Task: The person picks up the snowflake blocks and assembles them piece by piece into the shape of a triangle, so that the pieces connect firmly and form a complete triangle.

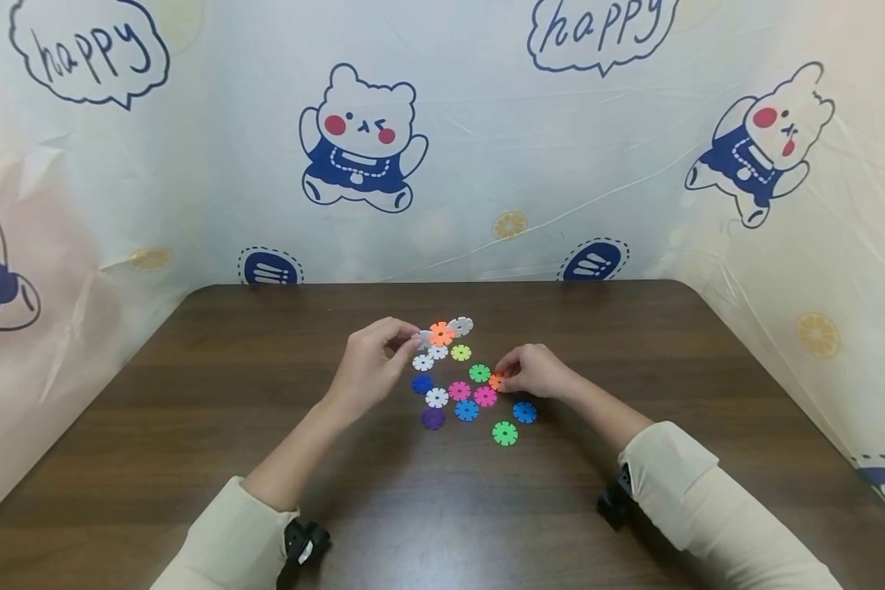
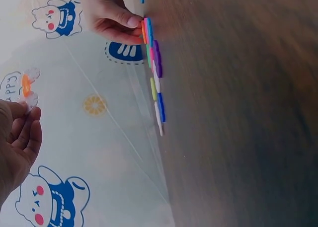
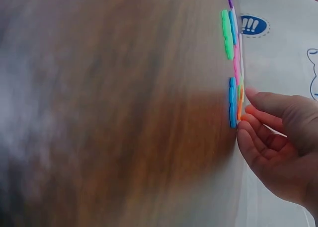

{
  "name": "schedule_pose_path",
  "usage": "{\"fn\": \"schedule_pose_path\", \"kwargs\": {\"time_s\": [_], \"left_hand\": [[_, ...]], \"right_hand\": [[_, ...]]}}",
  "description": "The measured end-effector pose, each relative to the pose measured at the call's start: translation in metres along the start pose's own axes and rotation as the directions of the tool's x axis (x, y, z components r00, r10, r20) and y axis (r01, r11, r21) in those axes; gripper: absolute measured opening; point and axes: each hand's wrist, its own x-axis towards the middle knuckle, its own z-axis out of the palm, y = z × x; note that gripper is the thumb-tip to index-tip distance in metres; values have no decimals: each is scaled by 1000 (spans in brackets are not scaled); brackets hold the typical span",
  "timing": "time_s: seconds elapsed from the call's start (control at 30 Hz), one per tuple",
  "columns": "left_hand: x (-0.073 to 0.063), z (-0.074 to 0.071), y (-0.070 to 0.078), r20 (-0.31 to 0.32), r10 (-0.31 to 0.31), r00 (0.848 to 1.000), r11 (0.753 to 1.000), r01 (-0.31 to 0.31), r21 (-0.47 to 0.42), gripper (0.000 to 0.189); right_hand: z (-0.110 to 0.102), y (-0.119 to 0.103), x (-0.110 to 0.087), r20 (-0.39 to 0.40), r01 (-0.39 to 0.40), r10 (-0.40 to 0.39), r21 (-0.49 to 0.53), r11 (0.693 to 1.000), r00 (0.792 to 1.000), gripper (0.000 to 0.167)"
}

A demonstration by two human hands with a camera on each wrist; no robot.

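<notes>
My left hand (image 1: 372, 360) pinches one end of a joined chain of notched plastic discs, raised off the table. Its orange snowflake disc (image 1: 441, 333) sits in the middle, with a translucent whitish disc (image 1: 460, 326) on the far side and another at my fingertips. My right hand (image 1: 537, 370) has thumb and fingertips on a loose orange disc (image 1: 496, 382) at the right of the spread. Close to that hand lie a green disc (image 1: 479, 373), a pink disc (image 1: 485, 397) and a blue disc (image 1: 525, 412). In the right wrist view, the right fingertips (image 3: 243, 125) are low, right at the orange disc's edge.
Several more discs lie flat between the hands, among them a yellow one (image 1: 460, 352), a purple one (image 1: 433, 419), a dark blue one (image 1: 423, 383) and a white one (image 1: 437, 397). A green disc (image 1: 505, 433) lies nearest me. Behind the brown table (image 1: 442, 524) hangs a printed curtain (image 1: 472, 164).
</notes>
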Motion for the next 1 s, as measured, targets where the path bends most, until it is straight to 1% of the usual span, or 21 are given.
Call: {"fn": "schedule_pose_path", "kwargs": {"time_s": [0.3, 0.53, 0.73, 0.87, 0.93, 1.0], "left_hand": [[1, -2, -1, -12, 0, 1000, 1000, 0, 11, 5], [0, -2, -2, -6, -4, 1000, 1000, 5, 5, 5], [-1, -2, -3, 9, -14, 1000, 1000, 14, 10, 5], [-1, -1, -4, 14, -16, 1000, 1000, 16, 18, 5], [-2, -1, -4, 18, -16, 1000, 1000, 16, 21, 5], [-2, -1, -4, 23, -16, 1000, 1000, 16, 23, 6]], "right_hand": [[3, 3, 4, -16, 4, -4, -12, 1000, 1000, 24], [5, 5, 4, -30, -2, 2, -11, 1000, 1000, 22], [4, 4, 2, -33, 23, -23, -10, 1000, 999, 18], [0, 5, 0, -64, 21, -16, 67, 998, 998, 12], [-3, 5, -1, -94, 15, -2, 137, 990, 996, 10], [-6, 5, -3, -127, 14, 14, 217, 976, 992, 10]]}}
